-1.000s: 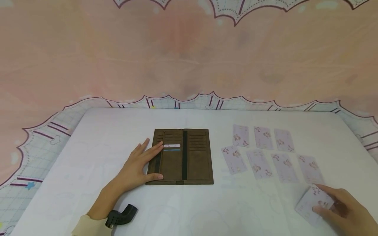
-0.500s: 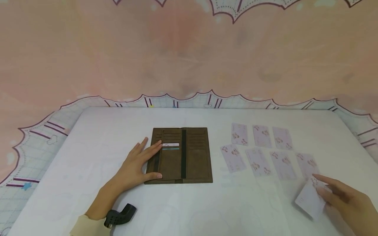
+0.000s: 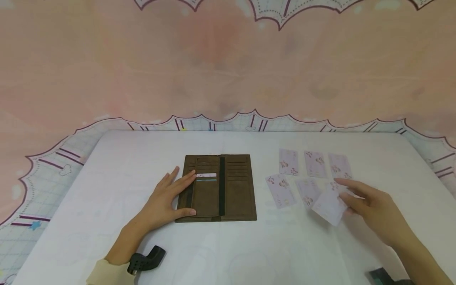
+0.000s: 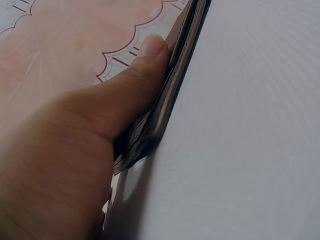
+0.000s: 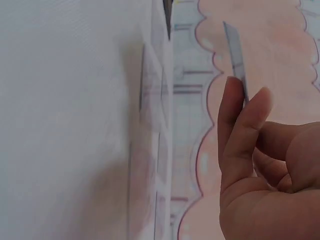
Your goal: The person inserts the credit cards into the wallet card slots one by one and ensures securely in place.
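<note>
1. The person's left hand lies on the left side of an open brown wallet, its fingers spread and fairly straight, the thumb apart from them near the bottom edge.
2. In the left wrist view I see that thumb resting along the wallet's layered near edge.
3. The right hand pinches a pale card between thumb and fingers; the right wrist view shows the card almost edge-on, sticking out past the fingertips.
4. That card is tilted in front of the lower row of cards, partly covering the second card from the left. Whatever lies behind the hand itself I can't make out.
5. The two hands are well apart, with most of the wallet between them.
6. The wallet sits flat near the middle of the white table, a dark band running down between its halves. From a slot in the left half peeks a white card, with a thin blue edge just below it.
7. To the wallet's right, three cards make an upper row: the first, the middle one and the last. Below them, the slanted card lies nearest the wallet.
8. A black device sits at the left wrist, beside a cream sleeve.
</note>
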`<state>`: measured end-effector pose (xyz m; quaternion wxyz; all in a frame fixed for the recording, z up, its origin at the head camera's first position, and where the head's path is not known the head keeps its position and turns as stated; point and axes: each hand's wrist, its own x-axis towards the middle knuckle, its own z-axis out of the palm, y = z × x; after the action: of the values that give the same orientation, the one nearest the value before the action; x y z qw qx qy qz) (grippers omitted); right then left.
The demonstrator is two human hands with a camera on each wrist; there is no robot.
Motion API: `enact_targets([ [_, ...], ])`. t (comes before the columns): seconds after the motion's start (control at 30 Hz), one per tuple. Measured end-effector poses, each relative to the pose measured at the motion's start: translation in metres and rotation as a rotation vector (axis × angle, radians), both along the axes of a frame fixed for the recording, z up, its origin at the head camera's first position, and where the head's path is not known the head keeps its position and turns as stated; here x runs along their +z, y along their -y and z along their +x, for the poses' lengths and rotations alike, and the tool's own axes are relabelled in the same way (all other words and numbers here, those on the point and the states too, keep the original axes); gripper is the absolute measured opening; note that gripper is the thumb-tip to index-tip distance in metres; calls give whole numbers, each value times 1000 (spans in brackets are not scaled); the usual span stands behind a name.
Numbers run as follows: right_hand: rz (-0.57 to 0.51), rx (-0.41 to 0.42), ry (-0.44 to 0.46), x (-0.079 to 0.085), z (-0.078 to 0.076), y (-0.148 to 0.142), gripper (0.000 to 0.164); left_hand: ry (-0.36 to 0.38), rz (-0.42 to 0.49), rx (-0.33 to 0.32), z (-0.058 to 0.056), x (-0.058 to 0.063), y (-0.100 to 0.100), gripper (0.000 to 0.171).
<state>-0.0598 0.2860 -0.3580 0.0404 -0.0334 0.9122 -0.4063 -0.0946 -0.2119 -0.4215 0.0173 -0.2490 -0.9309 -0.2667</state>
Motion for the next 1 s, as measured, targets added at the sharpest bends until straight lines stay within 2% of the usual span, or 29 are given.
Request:
enact_targets([
  [0.27,-123,136,38,5,-37,47,45,-6,-3,5,-1,1,0,91],
  [0.63,-319,60,72,14,-80,118,39,4,-1,10,1,2,-1,92],
  [0.83,-483,20,106,12,-94,153,38,3,-1,4,1,3,-3,90],
  [1.0,-542,41,140,8,-105,177,39,19,-8,14,1,3,-3,91],
])
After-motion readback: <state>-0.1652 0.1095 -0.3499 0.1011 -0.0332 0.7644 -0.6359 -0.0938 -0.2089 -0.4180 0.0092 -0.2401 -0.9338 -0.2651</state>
